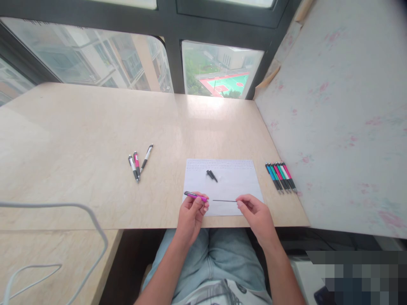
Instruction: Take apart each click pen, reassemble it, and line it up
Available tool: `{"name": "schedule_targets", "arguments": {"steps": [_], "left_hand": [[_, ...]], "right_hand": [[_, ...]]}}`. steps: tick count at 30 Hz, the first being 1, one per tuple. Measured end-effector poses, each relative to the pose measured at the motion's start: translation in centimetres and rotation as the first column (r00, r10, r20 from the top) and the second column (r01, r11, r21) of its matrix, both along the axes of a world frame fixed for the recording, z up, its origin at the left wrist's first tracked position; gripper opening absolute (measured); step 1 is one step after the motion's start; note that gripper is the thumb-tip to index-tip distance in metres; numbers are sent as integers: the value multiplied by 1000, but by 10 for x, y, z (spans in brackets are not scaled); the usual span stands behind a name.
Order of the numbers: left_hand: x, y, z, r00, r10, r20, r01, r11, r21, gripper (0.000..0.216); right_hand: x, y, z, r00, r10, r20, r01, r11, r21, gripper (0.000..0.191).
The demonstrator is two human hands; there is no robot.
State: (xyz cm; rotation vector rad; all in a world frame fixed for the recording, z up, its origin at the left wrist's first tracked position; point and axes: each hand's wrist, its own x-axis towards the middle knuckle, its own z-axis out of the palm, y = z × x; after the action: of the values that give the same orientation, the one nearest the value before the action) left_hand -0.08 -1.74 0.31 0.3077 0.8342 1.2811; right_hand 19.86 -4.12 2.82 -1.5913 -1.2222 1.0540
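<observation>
My left hand [193,212] is closed on a purple pen barrel [196,196] with a black clip end. Between the thumb and fingers of my right hand [254,212] is a thin dark pen refill [224,200], lying level and pointing at the barrel's open end. A small gap separates the refill's tip from the barrel. Both hands are over a white sheet of paper [235,178] with handwriting along its top. Black pen grips [212,175] rest on the sheet, beyond my hands; a small clear piece beside them is too faint to name.
At the right, by the flowered wall [330,127], several pens [281,177] lie in a row. Further left on the table [85,140] are a white pen [133,168], a pink one [136,162] and another white one [146,156]. A pale cable [95,220] loops at the lower left.
</observation>
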Motion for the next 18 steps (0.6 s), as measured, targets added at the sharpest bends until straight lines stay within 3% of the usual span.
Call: {"name": "schedule_targets", "arguments": {"steps": [10,18], "left_hand": [[1,-2,-2,997,-47,-62,49,998,35,16],[2,-1,0,997,-35,-70,38,999,33,17]], "right_hand": [[-22,0,9,992,109,68,-115,990,87,16],[-27,1,10,987,107,120,-125,981,151,11]]}}
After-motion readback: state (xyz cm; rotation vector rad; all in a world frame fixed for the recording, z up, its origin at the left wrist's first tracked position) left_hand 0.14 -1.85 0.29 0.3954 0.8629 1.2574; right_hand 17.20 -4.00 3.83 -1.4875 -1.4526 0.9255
